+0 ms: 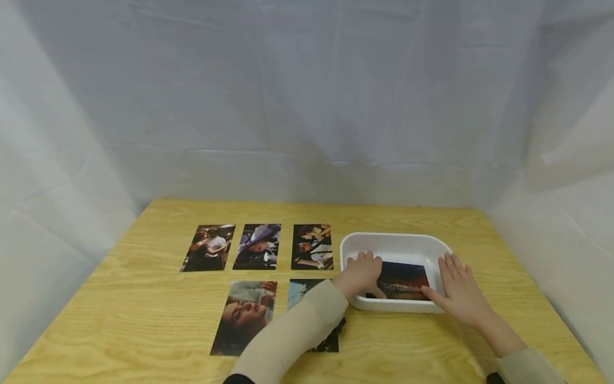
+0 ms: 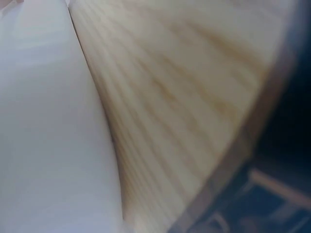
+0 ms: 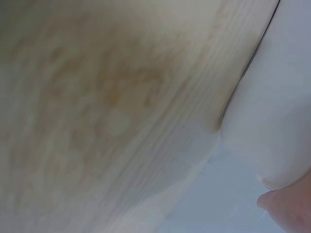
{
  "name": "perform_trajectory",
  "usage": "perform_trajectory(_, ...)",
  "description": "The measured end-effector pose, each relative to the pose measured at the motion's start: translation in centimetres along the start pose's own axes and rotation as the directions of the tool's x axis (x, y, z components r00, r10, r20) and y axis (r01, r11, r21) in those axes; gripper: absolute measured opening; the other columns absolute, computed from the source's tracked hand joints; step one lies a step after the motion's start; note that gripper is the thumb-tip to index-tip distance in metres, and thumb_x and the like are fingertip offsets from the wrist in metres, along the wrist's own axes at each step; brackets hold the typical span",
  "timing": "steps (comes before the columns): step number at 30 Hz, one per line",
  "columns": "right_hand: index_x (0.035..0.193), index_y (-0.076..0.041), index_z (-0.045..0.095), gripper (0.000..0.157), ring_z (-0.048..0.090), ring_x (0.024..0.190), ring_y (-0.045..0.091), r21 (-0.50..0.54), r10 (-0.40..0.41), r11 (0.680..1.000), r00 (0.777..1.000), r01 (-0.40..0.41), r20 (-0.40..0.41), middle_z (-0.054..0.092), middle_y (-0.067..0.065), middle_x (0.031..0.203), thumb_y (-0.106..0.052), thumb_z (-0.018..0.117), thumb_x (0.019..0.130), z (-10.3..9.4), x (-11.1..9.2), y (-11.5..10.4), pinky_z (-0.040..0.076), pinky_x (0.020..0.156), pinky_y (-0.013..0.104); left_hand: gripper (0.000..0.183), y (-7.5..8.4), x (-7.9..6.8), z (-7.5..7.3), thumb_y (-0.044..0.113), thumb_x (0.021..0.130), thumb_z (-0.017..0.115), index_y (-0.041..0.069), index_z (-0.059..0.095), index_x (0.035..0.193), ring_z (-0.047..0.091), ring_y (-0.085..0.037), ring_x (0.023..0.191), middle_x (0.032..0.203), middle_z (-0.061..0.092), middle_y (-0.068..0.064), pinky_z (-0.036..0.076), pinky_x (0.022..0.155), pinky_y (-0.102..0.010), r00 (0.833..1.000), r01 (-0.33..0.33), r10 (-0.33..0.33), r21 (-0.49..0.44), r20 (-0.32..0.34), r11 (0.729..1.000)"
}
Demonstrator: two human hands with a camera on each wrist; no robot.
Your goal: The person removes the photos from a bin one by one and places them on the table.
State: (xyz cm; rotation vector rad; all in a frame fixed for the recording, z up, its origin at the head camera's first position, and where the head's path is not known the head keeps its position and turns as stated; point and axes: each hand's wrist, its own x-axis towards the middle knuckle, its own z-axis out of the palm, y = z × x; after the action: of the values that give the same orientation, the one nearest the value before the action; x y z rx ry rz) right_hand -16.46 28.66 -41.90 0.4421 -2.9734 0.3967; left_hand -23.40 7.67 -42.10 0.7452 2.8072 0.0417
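A white tray (image 1: 393,240) stands on the right part of the table, with a dark photo (image 1: 403,280) lying flat in it. My left hand (image 1: 363,274) reaches over the tray's left side, its fingers over the inside and its thumb at the photo's left edge. At the right rim is my right hand (image 1: 462,296), fingers straight and thumb pointing in to the photo's right edge. The tray's outer wall (image 2: 53,136) fills the left of the left wrist view. In the right wrist view a fingertip (image 3: 286,204) is beside the tray wall (image 3: 272,126).
Left of the tray, three photos form a back row: a couple (image 1: 208,248), a striped-shirt figure (image 1: 257,246) and a group (image 1: 313,247). In front lie a face photo (image 1: 244,317) and another photo (image 1: 298,290), partly hidden by my left sleeve. White sheeting (image 1: 307,106) surrounds the wooden table (image 1: 134,314).
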Motion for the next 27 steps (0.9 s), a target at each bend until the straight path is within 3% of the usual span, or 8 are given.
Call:
perform_trajectory(7,0.128,0.021,0.021,0.083,0.009,0.125,0.047,-0.005,-0.003,1.0,1.0,0.003,-0.008,0.013,0.038,0.134,-0.046,0.048,0.087,0.0,0.1,0.1,0.008,0.096,0.06,0.063,0.1,0.0,-0.4,0.054,0.062,0.071,0.018,0.053,0.111,0.042,-0.018,0.095,0.104,0.046,-0.003,0.041,0.072,-0.035,0.997,-0.009,0.008,-0.014,-0.078,1.0)
perform_trajectory(13,0.128,0.021,0.022,0.083,0.01,0.124,0.048,-0.01,-0.006,1.0,1.0,0.006,-0.013,0.015,0.038,0.134,-0.046,0.048,0.086,-0.1,0.1,0.2,0.009,0.096,0.06,0.045,0.0,0.2,-0.8,0.04,0.073,0.069,0.017,0.057,0.11,0.048,-0.012,0.081,0.095,0.049,0.0,0.043,0.064,-0.024,0.983,-0.048,0.028,-0.112,-0.181,0.993)
perform_trajectory(18,0.129,0.02,0.02,0.084,0.008,0.125,0.047,0.001,0.005,1.0,1.0,-0.005,0.013,0.012,0.037,0.135,-0.048,0.047,0.087,-0.1,0.2,0.0,0.007,0.096,0.06,0.035,-0.2,0.2,-1.2,0.029,0.08,0.065,0.017,0.058,0.112,0.052,-0.009,0.081,0.095,0.052,0.001,0.043,0.068,-0.021,0.97,-0.106,0.058,-0.198,-0.236,0.975)
perform_trajectory(22,0.129,0.02,0.021,0.084,0.008,0.125,0.047,-0.001,0.01,1.0,1.0,-0.01,0.015,0.013,0.037,0.135,-0.047,0.047,0.086,0.1,0.2,0.1,0.008,0.096,0.06,0.026,-0.5,0.1,-1.4,0.022,0.083,0.062,0.015,0.06,0.108,0.053,-0.01,0.086,0.094,0.054,0.001,0.043,0.074,-0.021,0.959,-0.163,0.082,-0.291,-0.272,0.943)
perform_trajectory(27,0.129,0.021,0.02,0.084,0.008,0.125,0.047,0.006,0.009,1.0,1.0,-0.009,0.01,0.012,0.038,0.135,-0.047,0.047,0.087,0.2,0.1,0.3,0.008,0.096,0.06,0.021,-1.3,-0.1,-1.7,0.014,0.085,0.059,0.011,0.061,0.106,0.053,-0.012,0.091,0.097,0.057,-0.001,0.042,0.078,-0.022,0.935,-0.262,0.118,-0.425,-0.336,0.866)
